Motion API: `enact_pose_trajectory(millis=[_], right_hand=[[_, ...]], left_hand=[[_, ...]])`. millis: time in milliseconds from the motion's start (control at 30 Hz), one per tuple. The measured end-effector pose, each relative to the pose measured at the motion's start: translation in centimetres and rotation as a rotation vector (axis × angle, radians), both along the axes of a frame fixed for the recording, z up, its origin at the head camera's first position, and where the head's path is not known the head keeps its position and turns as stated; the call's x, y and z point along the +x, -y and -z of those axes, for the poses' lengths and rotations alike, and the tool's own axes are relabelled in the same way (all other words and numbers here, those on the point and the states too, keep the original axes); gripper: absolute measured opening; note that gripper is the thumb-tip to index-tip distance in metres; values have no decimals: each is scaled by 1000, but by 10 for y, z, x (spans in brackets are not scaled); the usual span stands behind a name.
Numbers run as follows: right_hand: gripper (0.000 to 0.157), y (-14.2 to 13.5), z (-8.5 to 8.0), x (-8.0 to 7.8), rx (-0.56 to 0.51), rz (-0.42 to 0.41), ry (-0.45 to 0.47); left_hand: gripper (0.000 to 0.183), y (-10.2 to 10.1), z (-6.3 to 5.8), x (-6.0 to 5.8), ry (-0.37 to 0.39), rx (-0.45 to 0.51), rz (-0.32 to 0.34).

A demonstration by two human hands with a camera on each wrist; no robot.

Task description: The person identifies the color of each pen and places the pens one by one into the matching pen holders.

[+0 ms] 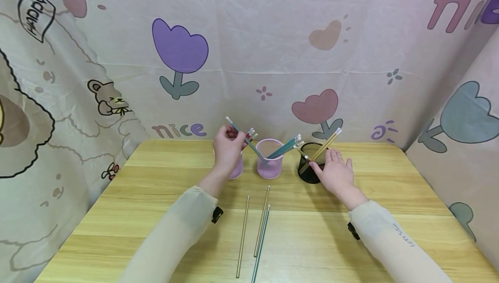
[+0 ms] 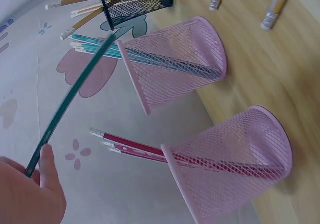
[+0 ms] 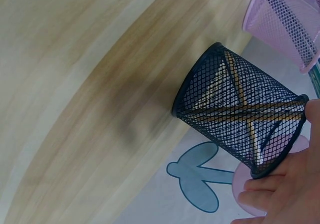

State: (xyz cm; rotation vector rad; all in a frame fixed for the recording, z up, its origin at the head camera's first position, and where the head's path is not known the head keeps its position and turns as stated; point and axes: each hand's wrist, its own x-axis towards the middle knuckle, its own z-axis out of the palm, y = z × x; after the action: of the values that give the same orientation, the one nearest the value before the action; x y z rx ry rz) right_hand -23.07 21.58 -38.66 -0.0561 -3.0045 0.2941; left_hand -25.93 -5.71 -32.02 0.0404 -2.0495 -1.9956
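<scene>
My left hand pinches a teal pencil with a white eraser end. Its lower end slants to the mouth of the middle pink mesh pen cup, where several teal pencils lean. Below the left hand stands another pink mesh cup with red pencils, partly hidden in the head view. My right hand rests at the rim of a black mesh cup, thumb on one side and extended fingers on the other. Several yellow pencils lean in that cup.
Two gold pencils, one at left and one beside it, lie on the wooden table in front of the cups. A teal pencil lies alongside. A printed cloth hangs behind the cups and along both sides.
</scene>
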Motion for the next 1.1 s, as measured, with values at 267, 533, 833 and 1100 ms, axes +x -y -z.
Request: enact_pose_trajectory(millis=[267,533,833,1100], right_hand=[[81,-1,0,0,7,-2,-4],[82,-1,1,-1,7,-1,-3],[82,0,-1,0,7,-1,8],[82,0,-1,1,8,-1,22]], left_hand=[[20,-11,1,-7,-47,53,-57],[15,-20,6,-9,-114,-63,-82],[16,-30,12,-13,-122,-193,-63],[14,-40,17,-11,-112,-265,-14]])
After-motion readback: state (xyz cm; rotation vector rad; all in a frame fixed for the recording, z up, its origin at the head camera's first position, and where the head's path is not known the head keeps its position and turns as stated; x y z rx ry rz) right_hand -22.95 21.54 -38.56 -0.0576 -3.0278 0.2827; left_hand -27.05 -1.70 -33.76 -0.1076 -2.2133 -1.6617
